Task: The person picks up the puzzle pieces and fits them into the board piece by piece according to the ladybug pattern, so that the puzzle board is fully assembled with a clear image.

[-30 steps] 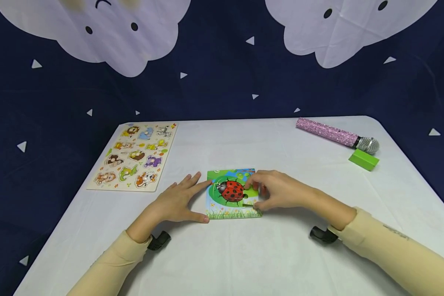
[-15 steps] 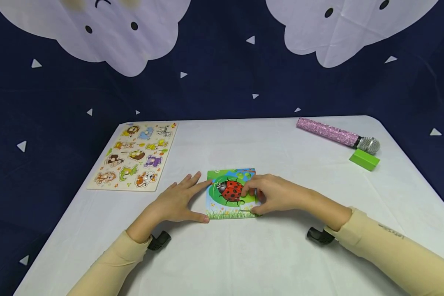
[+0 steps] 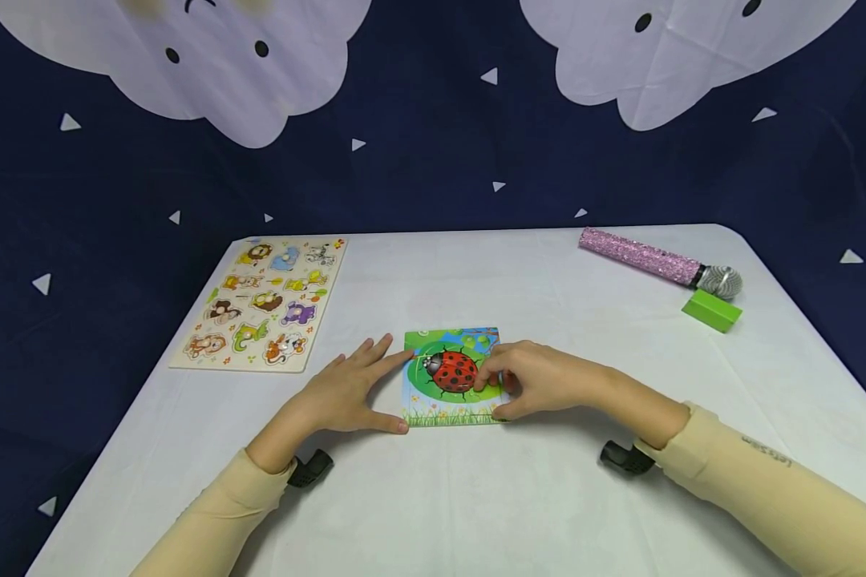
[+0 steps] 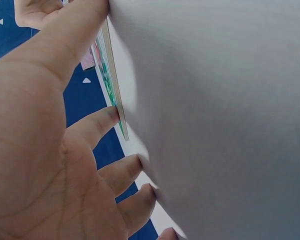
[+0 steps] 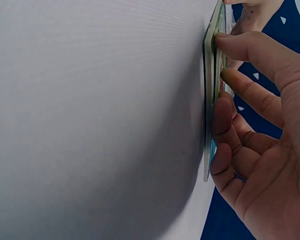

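Note:
A square ladybug jigsaw puzzle (image 3: 440, 410) lies flat on the white table. My left hand (image 3: 335, 393) is spread at its left side, index fingertip and thumb at the edge; the left wrist view shows the board edge-on beside a fingertip. With thumb and curled fingers, my right hand (image 3: 544, 377) holds a puzzle piece (image 3: 487, 397) at the lower right of the picture, partly covering it. In the right wrist view, the thumb and index finger touch a layer on the board's face with a thin gap beneath it. Whether the piece sits fully flush is hard to tell.
At the left back lies a wooden animal peg puzzle (image 3: 260, 308). Toward the right back are a pink glittery microphone (image 3: 638, 255) and a green block (image 3: 712, 311) near its head. A dark blue cloth with clouds (image 3: 433, 120) hangs behind the table.
My right hand shifts the piece slightly left, then slightly back right; the dark gap by the thumb no longer shows in the head view. The left hand stays still.

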Motion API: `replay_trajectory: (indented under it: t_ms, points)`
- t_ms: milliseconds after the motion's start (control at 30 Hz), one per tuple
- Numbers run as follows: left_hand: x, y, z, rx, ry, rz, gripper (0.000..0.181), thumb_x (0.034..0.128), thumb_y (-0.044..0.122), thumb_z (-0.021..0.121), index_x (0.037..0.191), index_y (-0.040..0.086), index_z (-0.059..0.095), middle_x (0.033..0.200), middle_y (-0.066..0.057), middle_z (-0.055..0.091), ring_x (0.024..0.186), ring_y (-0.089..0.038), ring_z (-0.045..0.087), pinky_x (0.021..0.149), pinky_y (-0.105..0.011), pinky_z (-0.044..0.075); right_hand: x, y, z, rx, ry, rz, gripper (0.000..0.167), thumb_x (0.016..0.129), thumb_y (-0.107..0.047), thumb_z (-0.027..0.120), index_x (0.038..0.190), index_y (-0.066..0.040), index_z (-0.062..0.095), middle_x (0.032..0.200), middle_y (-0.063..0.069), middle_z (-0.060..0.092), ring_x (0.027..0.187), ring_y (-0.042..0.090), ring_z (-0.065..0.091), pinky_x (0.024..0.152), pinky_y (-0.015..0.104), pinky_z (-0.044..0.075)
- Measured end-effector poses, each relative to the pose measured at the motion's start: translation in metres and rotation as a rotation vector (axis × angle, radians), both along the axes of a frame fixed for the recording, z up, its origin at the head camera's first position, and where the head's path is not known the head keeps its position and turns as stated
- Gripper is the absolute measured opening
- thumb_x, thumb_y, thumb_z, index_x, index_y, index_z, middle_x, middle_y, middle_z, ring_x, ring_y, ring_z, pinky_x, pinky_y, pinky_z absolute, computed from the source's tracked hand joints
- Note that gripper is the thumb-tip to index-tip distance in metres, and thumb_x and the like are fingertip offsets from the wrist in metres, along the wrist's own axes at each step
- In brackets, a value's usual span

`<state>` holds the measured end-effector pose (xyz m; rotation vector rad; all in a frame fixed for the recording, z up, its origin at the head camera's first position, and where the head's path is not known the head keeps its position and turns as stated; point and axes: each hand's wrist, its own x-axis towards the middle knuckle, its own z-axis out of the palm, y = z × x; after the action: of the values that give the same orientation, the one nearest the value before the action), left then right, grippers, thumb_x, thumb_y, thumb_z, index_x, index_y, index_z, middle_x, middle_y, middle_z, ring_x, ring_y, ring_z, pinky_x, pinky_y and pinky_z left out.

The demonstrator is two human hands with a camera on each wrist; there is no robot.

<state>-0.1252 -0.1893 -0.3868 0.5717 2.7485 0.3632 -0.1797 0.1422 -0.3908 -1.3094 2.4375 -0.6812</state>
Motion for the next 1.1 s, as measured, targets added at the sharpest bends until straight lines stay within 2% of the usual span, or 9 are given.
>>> replay_trajectory:
  t_ms: [467, 867, 1100]
  points:
    - [-0.0012, 0.0001, -0.001, -0.002, -0.004, -0.001, 0.111, 0.0804, 0.071, 0.084, 0.17, 0.03, 0.033, 0.181, -0.015, 0.016, 0.166, -0.047, 0.019, 0.126, -0.076, 0.025, 0.0002, -0.0016, 0.0064, 0.042, -0.023, -0.001, 0.031, 0.086, -0.026, 0.09, 0.116, -0.022, 0.081, 0.107, -0.008, 0.067, 0.088, 0.006, 0.056, 0.083, 0.028, 0.049]
    - [-0.0006, -0.0011, -0.0022, 0.016, -0.016, 0.011, 0.11, 0.0805, 0.069, 0.085, 0.17, 0.03, 0.034, 0.181, -0.015, 0.015, 0.166, -0.047, 0.017, 0.127, -0.076, 0.023, 0.0, -0.0017, 0.0019, 0.035, -0.028, 0.006, 0.029, 0.089, -0.026, 0.089, 0.117, -0.021, 0.081, 0.106, -0.008, 0.067, 0.089, 0.006, 0.057, 0.082, 0.026, 0.051]
    - [0.002, -0.0023, -0.0046, 0.045, -0.021, 0.02, 0.111, 0.0802, 0.067, 0.086, 0.17, 0.029, 0.033, 0.181, -0.015, 0.016, 0.166, -0.047, 0.016, 0.127, -0.076, 0.021, 0.0028, 0.0035, 0.0016, 0.013, -0.002, -0.026, 0.027, 0.092, -0.025, 0.085, 0.118, -0.024, 0.08, 0.112, -0.01, 0.067, 0.09, 0.005, 0.062, 0.081, 0.026, 0.054]
